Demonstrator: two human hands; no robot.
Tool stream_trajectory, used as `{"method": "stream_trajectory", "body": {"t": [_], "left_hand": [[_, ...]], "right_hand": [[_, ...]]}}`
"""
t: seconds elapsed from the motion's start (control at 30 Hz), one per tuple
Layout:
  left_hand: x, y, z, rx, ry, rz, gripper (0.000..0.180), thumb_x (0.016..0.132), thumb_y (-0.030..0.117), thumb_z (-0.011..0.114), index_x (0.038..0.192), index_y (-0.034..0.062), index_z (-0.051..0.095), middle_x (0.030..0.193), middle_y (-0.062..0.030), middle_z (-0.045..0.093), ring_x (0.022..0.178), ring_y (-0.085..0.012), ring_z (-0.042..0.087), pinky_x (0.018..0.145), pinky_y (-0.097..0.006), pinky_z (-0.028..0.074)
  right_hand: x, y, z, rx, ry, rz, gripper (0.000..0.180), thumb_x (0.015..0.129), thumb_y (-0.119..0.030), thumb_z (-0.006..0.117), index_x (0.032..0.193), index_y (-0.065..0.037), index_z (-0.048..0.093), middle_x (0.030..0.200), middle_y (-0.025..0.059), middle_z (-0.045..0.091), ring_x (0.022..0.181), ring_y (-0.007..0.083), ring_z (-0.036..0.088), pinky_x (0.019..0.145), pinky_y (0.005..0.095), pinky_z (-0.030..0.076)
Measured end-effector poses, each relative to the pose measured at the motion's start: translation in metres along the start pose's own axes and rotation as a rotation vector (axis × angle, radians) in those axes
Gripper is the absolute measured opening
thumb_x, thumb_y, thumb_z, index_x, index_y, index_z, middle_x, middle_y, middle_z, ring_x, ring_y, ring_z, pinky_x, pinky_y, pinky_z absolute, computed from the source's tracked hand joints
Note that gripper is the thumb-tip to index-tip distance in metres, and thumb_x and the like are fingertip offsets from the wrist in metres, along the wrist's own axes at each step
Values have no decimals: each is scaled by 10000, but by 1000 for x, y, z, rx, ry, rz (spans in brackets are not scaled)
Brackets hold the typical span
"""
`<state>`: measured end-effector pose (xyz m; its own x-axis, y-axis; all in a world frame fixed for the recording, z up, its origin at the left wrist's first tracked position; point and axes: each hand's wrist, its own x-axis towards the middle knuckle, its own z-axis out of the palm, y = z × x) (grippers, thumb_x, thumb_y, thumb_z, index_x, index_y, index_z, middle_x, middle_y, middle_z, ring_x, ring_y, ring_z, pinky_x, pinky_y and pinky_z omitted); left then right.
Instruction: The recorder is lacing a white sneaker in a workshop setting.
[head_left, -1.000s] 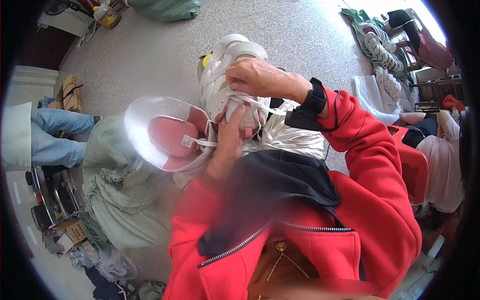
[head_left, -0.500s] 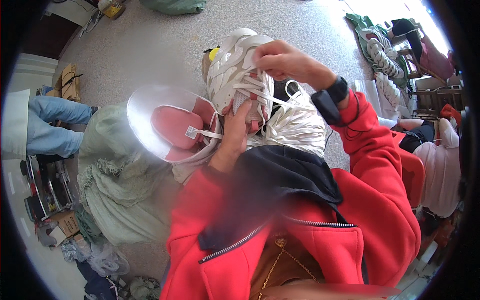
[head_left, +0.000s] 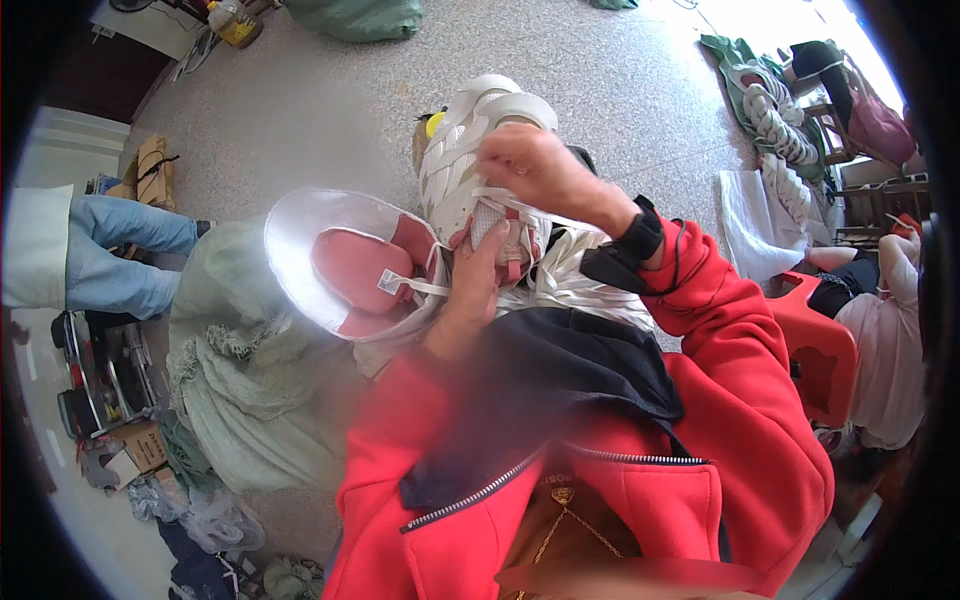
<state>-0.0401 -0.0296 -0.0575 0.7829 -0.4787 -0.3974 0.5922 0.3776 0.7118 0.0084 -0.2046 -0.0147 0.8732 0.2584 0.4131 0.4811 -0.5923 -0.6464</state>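
A white and beige shoe [head_left: 450, 165] with pink trim is held up in front of the person, a little above the middle of the view. Taking the shoe as the centre of a clock, with twelve at the top of the view, the left hand [head_left: 470, 285] comes in from six o'clock and grasps it, thumb laid over the tongue near a pink tab [head_left: 513, 270]. The right hand [head_left: 540, 170] is over the shoe's three o'clock side, fingers curled in and blurred; I cannot tell whether they pinch anything. A white lace [head_left: 565, 218] runs from the shoe out below that hand toward four o'clock.

Near the shoe, a heap of white laces [head_left: 590, 280] lies at four o'clock, with dark cloth [head_left: 590, 355] beyond it at five. At eight o'clock, just beside the left hand, sits a pale-rimmed open thing with a pink inside [head_left: 355, 270] and a white tag [head_left: 390, 282]; green sacking [head_left: 235, 390] spreads past it.

Farther out, a co-worker in blue jeans [head_left: 130, 245] is at nine, a bottle [head_left: 235, 28] at ten, a red stool [head_left: 815, 345] at four.
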Motion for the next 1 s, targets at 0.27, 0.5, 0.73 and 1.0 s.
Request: {"method": "stream_trajectory", "body": {"t": [0.27, 0.5, 0.73, 1.0], "left_hand": [[-3, 5, 0, 24, -45, -2, 393, 933, 165, 598, 1296, 77, 475, 1077, -69, 647, 826, -169, 676, 691, -306, 561], [0, 1, -1, 84, 45, -46, 404, 926, 185, 601, 1300, 92, 480, 1078, -49, 629, 844, -144, 649, 598, -258, 509], [1, -6, -3, 71, 84, -24, 357, 936, 163, 564, 1279, 79, 512, 1108, -45, 628, 927, -161, 649, 670, -289, 538], [-2, 1, 3, 103, 87, -21, 356, 941, 167, 563, 1284, 86, 512, 1116, -49, 630, 937, -154, 651, 664, -291, 542]], "right_hand": [[-21, -22, -46, 567, -277, 550, 386, 964, -327, 569, 839, 25, 665, 643, 25, 597, 508, 112, 557, 465, 252, 441], [10, -22, -13, 11, -290, 289, 299, 898, -241, 585, 817, 43, 633, 670, 174, 619, 625, 294, 652, 574, 402, 487], [-11, 8, -48, 1287, 144, 354, 164, 975, -183, 568, 937, -25, 592, 728, 31, 608, 641, 148, 601, 604, 264, 492], [-29, -3, -59, 662, -304, 618, 426, 992, -354, 512, 919, 35, 667, 780, 73, 674, 615, 144, 656, 546, 283, 525]]}}
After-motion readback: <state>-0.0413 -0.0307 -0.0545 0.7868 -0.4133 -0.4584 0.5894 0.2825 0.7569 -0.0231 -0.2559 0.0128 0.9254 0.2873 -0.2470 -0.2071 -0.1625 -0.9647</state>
